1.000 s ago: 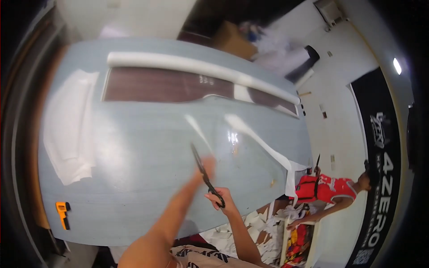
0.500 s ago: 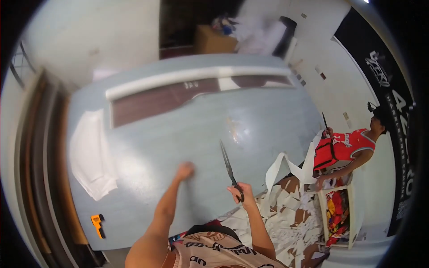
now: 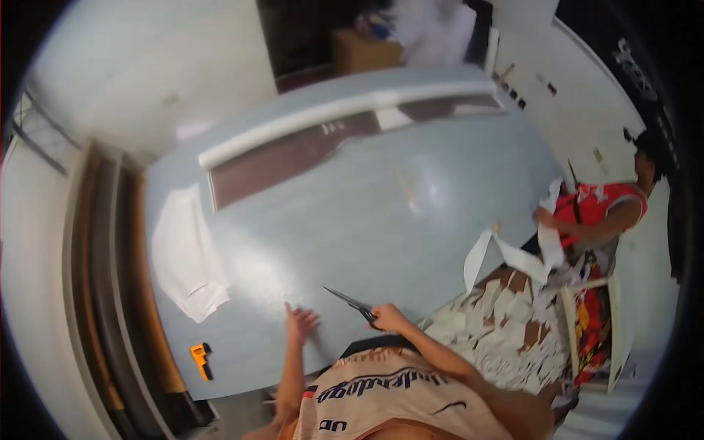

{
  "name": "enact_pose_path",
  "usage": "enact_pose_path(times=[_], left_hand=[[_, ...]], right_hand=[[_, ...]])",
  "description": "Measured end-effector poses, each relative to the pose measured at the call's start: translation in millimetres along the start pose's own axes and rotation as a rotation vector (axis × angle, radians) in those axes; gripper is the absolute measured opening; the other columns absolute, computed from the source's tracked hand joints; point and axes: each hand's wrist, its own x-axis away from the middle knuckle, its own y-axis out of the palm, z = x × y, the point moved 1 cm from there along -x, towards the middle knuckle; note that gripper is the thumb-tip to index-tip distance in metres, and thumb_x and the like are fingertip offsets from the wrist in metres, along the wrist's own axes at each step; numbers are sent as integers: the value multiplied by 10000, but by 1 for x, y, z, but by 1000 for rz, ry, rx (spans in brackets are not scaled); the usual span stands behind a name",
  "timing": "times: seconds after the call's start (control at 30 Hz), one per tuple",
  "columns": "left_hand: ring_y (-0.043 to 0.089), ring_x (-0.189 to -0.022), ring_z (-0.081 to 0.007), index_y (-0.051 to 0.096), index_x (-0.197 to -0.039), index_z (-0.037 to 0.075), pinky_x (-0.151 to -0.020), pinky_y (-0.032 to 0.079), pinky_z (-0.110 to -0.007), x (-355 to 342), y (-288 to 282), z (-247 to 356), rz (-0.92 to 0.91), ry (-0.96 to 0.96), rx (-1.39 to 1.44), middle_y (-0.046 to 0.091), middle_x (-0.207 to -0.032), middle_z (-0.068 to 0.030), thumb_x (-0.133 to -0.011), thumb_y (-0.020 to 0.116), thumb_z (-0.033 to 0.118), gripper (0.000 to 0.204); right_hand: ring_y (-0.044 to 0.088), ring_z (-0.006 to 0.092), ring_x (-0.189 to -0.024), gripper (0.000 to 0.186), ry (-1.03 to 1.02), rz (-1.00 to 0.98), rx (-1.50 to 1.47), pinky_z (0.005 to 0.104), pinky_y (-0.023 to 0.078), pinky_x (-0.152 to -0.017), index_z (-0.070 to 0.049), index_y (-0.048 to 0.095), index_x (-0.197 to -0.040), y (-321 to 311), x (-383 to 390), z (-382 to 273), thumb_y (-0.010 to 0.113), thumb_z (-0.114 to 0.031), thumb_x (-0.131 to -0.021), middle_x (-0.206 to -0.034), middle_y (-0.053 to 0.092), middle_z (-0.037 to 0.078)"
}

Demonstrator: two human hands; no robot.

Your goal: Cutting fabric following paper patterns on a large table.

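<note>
My right hand (image 3: pixel 387 317) grips long scissors (image 3: pixel 350 301), their blades angled up and leftward over the blue-grey table (image 3: pixel 330 220). My left hand (image 3: pixel 301 320), fingers spread and empty, hovers near the table's front edge, left of the blades. White paper sheets (image 3: pixel 189 253) lie at the table's left, above an orange handheld tool (image 3: pixel 202 361). Along the far side is a white roll (image 3: pixel 293 125) with a dark brown sheet (image 3: pixel 275 168). Curled white strips (image 3: pixel 513 258) hang at the right edge.
A person in a red tank top (image 3: pixel 598 205) stands at the right, reaching toward a paper strip. Scraps (image 3: pixel 506 330) are heaped below the table's right end, beside a bin of colourful material (image 3: pixel 587 326). Long rolls or boards (image 3: pixel 103 264) stand at the left. A cardboard box (image 3: pixel 364 51) sits beyond the table.
Both my hands have drawn back toward my body, and the scissors have swung from upright to pointing left. The other person's hand has risen to the strip at the table's edge.
</note>
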Motion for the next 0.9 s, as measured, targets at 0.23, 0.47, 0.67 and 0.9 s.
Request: enact_pose_path(times=[0.23, 0.47, 0.67, 0.9], left_hand=[[619, -961, -323, 341, -1379, 102, -892, 481, -450, 75, 46, -28, -15, 194, 241, 622, -1153, -178, -1004, 388, 639, 657], [528, -579, -212, 431, -1144, 80, -576, 516, -395, 77, -24, -13, 347, 411, -119, 523, -774, -79, -1057, 439, 269, 208], [607, -845, -413, 375, -1485, 42, -792, 483, -516, 45, -130, -28, 977, 1026, -1191, 609, -913, -233, -993, 478, 143, 512], [566, -950, -403, 389, -1498, 120, -819, 462, -504, 106, -162, -22, 1121, 561, -1391, 535, -1059, -220, -964, 544, 145, 557]], right_hand=[[674, 363, -739, 407, -471, -256, 101, 445, 525, -675, -21, 705, -827, 90, -23, -98, 795, -399, -707, -780, 686, 197], [703, 297, -852, 595, -283, -280, -214, 391, 551, -791, -11, 705, -1124, 106, -16, -79, 792, -463, -746, -953, 732, 185], [362, 497, -1374, 875, -46, 35, 283, 493, 389, -1103, -53, 511, -1409, 43, 3, 42, 798, -530, -734, -1511, 303, 358], [56, 524, -1481, 1218, 249, 145, 448, 689, 155, -1140, -145, 170, -1589, 11, 63, 119, 817, -609, -668, -1659, 11, 197]])
